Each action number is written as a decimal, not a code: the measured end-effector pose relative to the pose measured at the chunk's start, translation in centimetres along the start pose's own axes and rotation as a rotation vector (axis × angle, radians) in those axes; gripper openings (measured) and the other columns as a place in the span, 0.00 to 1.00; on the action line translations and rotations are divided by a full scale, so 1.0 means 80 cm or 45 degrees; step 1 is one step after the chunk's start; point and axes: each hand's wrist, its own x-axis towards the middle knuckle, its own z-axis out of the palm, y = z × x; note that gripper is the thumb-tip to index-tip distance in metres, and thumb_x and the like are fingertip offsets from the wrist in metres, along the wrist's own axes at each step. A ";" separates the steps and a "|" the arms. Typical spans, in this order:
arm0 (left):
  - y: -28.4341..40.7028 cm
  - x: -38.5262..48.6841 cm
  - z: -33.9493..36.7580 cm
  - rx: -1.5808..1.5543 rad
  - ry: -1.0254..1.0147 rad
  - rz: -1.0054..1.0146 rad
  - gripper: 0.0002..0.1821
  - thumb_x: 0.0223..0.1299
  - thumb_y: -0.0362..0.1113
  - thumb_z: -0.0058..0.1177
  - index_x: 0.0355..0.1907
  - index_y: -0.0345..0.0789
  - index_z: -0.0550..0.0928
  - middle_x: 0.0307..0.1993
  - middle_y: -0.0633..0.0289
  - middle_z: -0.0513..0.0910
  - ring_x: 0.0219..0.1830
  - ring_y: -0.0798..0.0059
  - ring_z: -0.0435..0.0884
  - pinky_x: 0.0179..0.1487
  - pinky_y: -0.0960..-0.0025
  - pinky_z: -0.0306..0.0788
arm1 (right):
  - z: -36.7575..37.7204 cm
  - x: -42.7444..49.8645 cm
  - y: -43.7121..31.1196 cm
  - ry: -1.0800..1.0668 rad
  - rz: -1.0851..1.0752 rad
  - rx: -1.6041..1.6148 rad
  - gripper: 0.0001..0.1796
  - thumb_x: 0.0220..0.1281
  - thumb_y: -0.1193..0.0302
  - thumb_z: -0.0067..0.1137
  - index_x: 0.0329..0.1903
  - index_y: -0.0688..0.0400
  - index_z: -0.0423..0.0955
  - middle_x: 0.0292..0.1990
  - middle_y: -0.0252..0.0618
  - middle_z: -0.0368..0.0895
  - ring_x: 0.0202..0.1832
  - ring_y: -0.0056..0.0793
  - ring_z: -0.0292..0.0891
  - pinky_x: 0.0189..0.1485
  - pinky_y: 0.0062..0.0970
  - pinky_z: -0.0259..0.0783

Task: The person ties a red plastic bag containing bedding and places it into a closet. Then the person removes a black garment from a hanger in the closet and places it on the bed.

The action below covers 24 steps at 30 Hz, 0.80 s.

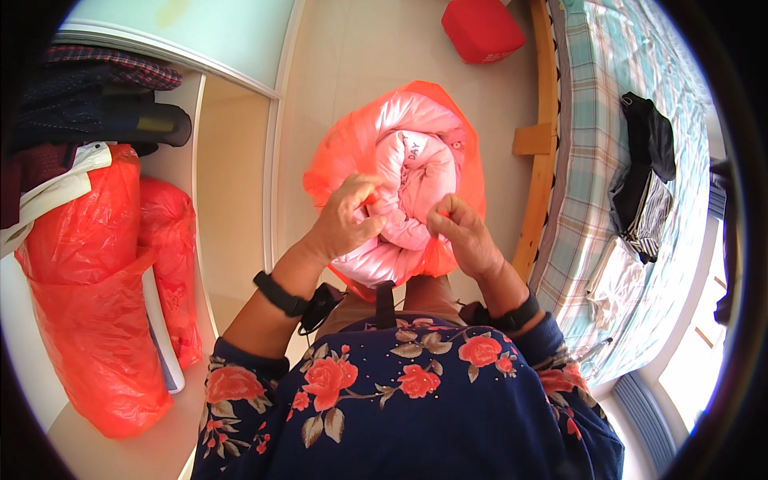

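Observation:
A rolled pink quilt (420, 165) with dark lettering sits inside a thin red plastic bag (470, 123), in front of my legs. The bag's mouth is open towards me, and the coiled roll shows inside. My left hand (348, 216) is over the bag's left side, a bit of red plastic pinched between thumb and fingers. At the right, my right hand (461, 228) is closed on the bag's rim, and gathered plastic hangs below the fist. Dark bands circle both wrists.
To the left, an open wardrobe (198, 138) holds red plastic-wrapped bundles (96, 288) and hanging clothes (72, 102). A bed with a plaid sheet (591, 180) and wooden frame (534, 198) stands right, clothes (648, 138) lying on it. A red box-shaped object (483, 30) rests on the floor ahead.

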 end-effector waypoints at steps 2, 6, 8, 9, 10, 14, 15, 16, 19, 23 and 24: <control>-0.017 0.010 0.023 -0.098 0.031 -0.034 0.15 0.36 0.31 0.52 0.33 0.32 0.72 0.48 0.53 0.69 0.49 0.66 0.67 0.53 0.67 0.59 | -0.007 0.024 0.008 0.018 -0.004 0.039 0.07 0.55 0.71 0.50 0.26 0.58 0.63 0.23 0.28 0.65 0.28 0.15 0.61 0.34 0.16 0.61; -0.056 0.020 0.042 0.003 -0.062 -0.054 0.22 0.31 0.32 0.52 0.38 0.32 0.70 0.52 0.49 0.62 0.52 0.59 0.64 0.57 0.58 0.51 | -0.014 0.072 0.030 -0.009 -0.001 0.015 0.05 0.54 0.73 0.51 0.27 0.58 0.65 0.26 0.30 0.68 0.31 0.15 0.63 0.38 0.18 0.62; -0.067 0.026 0.044 0.466 0.059 0.065 0.24 0.29 0.33 0.52 0.39 0.33 0.70 0.53 0.47 0.59 0.53 0.55 0.62 0.58 0.54 0.47 | -0.021 0.088 0.034 -0.005 0.028 0.053 0.04 0.51 0.76 0.53 0.28 0.59 0.66 0.27 0.31 0.70 0.35 0.17 0.65 0.42 0.20 0.62; -0.069 0.031 0.047 0.698 0.129 0.128 0.24 0.29 0.33 0.52 0.39 0.34 0.71 0.53 0.47 0.60 0.53 0.53 0.62 0.58 0.53 0.47 | -0.024 0.092 0.036 -0.008 -0.026 -0.097 0.04 0.51 0.76 0.53 0.28 0.60 0.67 0.28 0.31 0.70 0.35 0.17 0.66 0.42 0.19 0.63; -0.069 0.035 0.049 0.685 0.255 0.174 0.19 0.29 0.33 0.52 0.34 0.35 0.73 0.51 0.45 0.63 0.53 0.50 0.61 0.57 0.53 0.49 | -0.026 0.095 0.038 -0.009 -0.083 -0.250 0.04 0.50 0.76 0.54 0.28 0.60 0.67 0.28 0.31 0.71 0.36 0.18 0.66 0.42 0.19 0.63; -0.052 0.036 0.057 0.599 0.442 -0.011 0.07 0.34 0.32 0.51 0.22 0.34 0.73 0.49 0.50 0.65 0.50 0.55 0.62 0.52 0.55 0.55 | -0.039 0.107 0.042 -0.095 0.000 -0.649 0.04 0.51 0.78 0.53 0.32 0.62 0.71 0.30 0.28 0.72 0.37 0.16 0.67 0.41 0.18 0.65; -0.045 0.031 0.058 0.735 0.440 -0.011 0.07 0.35 0.32 0.51 0.23 0.34 0.73 0.48 0.52 0.66 0.50 0.55 0.62 0.51 0.56 0.56 | -0.041 0.111 0.043 -0.105 0.124 -0.670 0.05 0.51 0.78 0.53 0.33 0.62 0.71 0.30 0.28 0.72 0.36 0.15 0.67 0.41 0.17 0.65; -0.039 0.025 0.059 0.869 0.427 -0.036 0.08 0.35 0.31 0.51 0.24 0.34 0.74 0.47 0.53 0.67 0.49 0.56 0.63 0.51 0.57 0.57 | -0.041 0.116 0.046 -0.156 0.110 -0.604 0.04 0.50 0.77 0.54 0.31 0.62 0.71 0.28 0.28 0.72 0.34 0.15 0.67 0.39 0.17 0.65; -0.033 0.017 0.060 1.008 0.316 -0.110 0.12 0.37 0.31 0.50 0.31 0.35 0.77 0.43 0.52 0.69 0.46 0.58 0.66 0.47 0.63 0.61 | -0.041 0.124 0.053 -0.201 0.143 -0.499 0.04 0.48 0.77 0.56 0.28 0.63 0.71 0.24 0.28 0.71 0.29 0.15 0.66 0.33 0.18 0.65; -0.046 0.012 0.057 0.640 0.213 -0.276 0.14 0.40 0.30 0.47 0.35 0.32 0.75 0.41 0.50 0.69 0.42 0.59 0.69 0.45 0.66 0.64 | -0.040 0.129 0.057 -0.186 0.294 -0.489 0.04 0.48 0.76 0.55 0.28 0.63 0.72 0.23 0.27 0.71 0.28 0.14 0.66 0.31 0.17 0.64; -0.051 0.010 0.057 0.554 0.228 -0.274 0.14 0.41 0.29 0.47 0.36 0.32 0.75 0.40 0.50 0.69 0.42 0.58 0.69 0.45 0.66 0.64 | -0.040 0.130 0.058 -0.173 0.325 -0.467 0.04 0.48 0.76 0.55 0.28 0.63 0.72 0.24 0.28 0.72 0.28 0.14 0.66 0.31 0.16 0.64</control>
